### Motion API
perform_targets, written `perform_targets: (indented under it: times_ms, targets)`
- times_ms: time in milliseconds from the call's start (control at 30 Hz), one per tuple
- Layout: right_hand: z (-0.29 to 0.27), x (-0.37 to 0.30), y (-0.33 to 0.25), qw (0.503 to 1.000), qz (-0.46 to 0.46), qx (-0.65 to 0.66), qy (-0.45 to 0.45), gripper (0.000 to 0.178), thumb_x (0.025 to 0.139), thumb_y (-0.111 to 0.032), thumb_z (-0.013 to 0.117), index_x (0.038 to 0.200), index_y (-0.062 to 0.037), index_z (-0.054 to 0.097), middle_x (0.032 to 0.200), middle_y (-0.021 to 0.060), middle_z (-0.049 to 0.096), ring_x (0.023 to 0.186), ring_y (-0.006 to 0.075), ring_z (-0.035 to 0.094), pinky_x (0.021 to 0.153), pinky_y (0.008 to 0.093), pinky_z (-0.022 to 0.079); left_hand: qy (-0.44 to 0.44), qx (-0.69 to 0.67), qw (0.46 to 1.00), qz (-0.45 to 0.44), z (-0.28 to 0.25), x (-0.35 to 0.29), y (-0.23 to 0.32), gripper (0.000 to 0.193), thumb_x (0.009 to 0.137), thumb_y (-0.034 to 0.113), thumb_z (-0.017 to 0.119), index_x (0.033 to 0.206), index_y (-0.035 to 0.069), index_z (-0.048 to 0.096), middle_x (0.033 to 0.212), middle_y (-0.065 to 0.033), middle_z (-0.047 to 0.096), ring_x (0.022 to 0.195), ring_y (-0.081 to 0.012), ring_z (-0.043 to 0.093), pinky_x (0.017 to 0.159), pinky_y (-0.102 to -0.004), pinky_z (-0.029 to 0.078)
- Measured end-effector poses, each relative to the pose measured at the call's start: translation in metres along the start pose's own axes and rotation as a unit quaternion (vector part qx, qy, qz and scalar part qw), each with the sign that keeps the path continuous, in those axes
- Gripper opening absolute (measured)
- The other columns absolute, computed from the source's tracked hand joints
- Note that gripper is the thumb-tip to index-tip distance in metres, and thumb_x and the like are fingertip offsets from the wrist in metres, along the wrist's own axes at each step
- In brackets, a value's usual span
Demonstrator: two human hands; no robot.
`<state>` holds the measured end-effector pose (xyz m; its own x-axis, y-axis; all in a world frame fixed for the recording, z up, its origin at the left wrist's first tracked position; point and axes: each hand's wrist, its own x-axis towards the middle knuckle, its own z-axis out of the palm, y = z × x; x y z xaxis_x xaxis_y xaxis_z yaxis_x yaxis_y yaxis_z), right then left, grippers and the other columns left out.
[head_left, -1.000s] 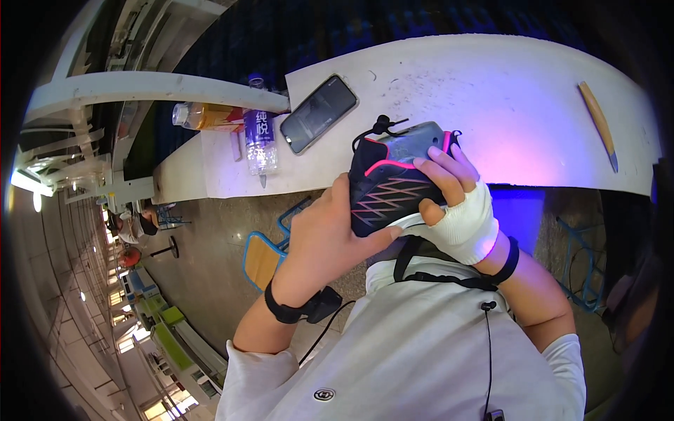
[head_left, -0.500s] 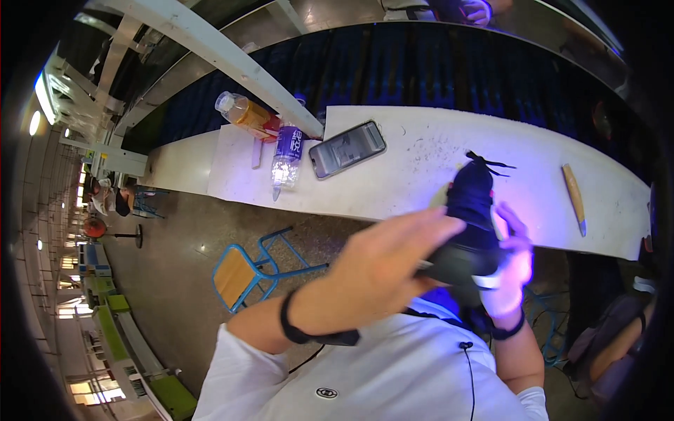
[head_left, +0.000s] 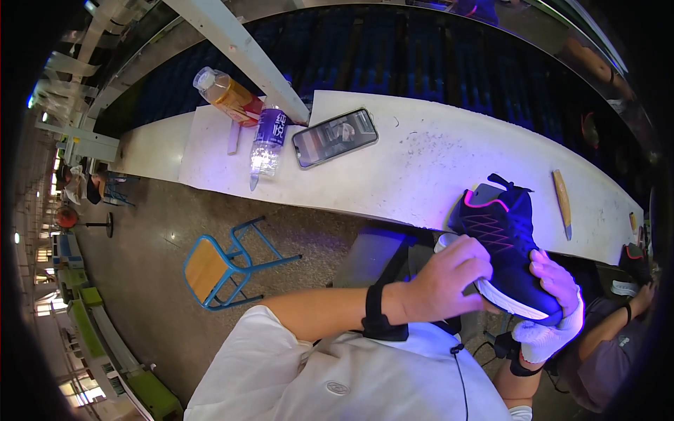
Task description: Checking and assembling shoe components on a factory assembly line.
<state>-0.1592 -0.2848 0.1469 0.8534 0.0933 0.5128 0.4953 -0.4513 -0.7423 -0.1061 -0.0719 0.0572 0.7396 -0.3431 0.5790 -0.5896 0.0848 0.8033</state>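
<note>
A black sneaker (head_left: 516, 242) with pink collar trim, pink crossed lines on its side and a white sole is held over the table's front edge. Its toe points down toward me, and its heel end lies over the white tabletop. My right hand (head_left: 558, 302), in a white glove that leaves fingers bare, grips the toe end from the right. At the sneaker's left side, my left hand (head_left: 455, 279) is closed, with fingers and thumb at the edge of the sole. The sneaker hides part of both hands' contact.
On the white table (head_left: 393, 182) lie a phone (head_left: 335, 138), a clear purple-labelled bottle (head_left: 267, 147), an orange drink bottle (head_left: 235, 98) and a wooden-handled blade (head_left: 562, 203). Dark rollers (head_left: 379, 56) run behind. A blue-framed stool (head_left: 207, 270) stands left; a co-worker (head_left: 604, 358) sits right.
The sneaker has turned from toe-away and blurred to showing its side, and shifted right and down. My right hand now holds its toe; my left hand has closed at the sole.
</note>
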Motion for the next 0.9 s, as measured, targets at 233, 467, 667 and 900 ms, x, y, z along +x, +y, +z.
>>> perform_targets:
  times_ms: [233,467,667,900]
  targets:
    - [0.007,0.003,-0.012,0.997,0.045,-0.046,0.037,0.079,0.082,-0.070,0.085,0.114,0.0003,0.068,0.112,0.0257,0.079,0.111,0.0445,0.078,0.107,0.0594,0.058,0.037,-0.043,0.998,0.016,0.011,0.015,0.032,0.049,0.073,0.006,0.093,0.105,0.005,0.055,0.099,-0.0128,0.053,0.088,-0.0334,0.056,0.078,-0.0438,0.048]
    - [0.010,0.012,-0.013,0.998,0.031,-0.021,0.046,0.079,0.078,-0.070,0.085,0.113,-0.0012,0.068,0.111,0.0251,0.079,0.112,0.0459,0.078,0.108,0.0615,0.057,0.024,-0.003,0.998,0.052,0.010,0.020,0.022,0.051,0.072,0.007,0.093,0.109,0.005,0.057,0.102,-0.0132,0.057,0.092,-0.0333,0.059,0.085,-0.0482,0.050]
    - [0.001,0.000,0.006,0.999,0.006,0.035,0.012,0.074,0.076,-0.063,0.093,0.114,-0.0037,0.069,0.112,0.0221,0.079,0.112,0.0459,0.077,0.110,0.0635,0.056,-0.019,-0.039,0.998,0.049,0.005,0.029,0.012,0.044,0.073,0.009,0.096,0.103,0.007,0.063,0.092,-0.0092,0.064,0.088,-0.0296,0.067,0.119,-0.0676,0.047]
    - [0.000,-0.013,-0.001,0.999,0.027,0.013,0.035,0.057,0.086,-0.050,0.094,0.110,-0.0056,0.067,0.110,0.0208,0.079,0.111,0.0444,0.078,0.110,0.0656,0.055,-0.037,-0.086,0.995,0.020,0.005,0.033,0.013,0.041,0.074,0.015,0.100,0.098,0.007,0.069,0.092,-0.0094,0.068,0.083,-0.0257,0.065,0.120,-0.0662,0.048]
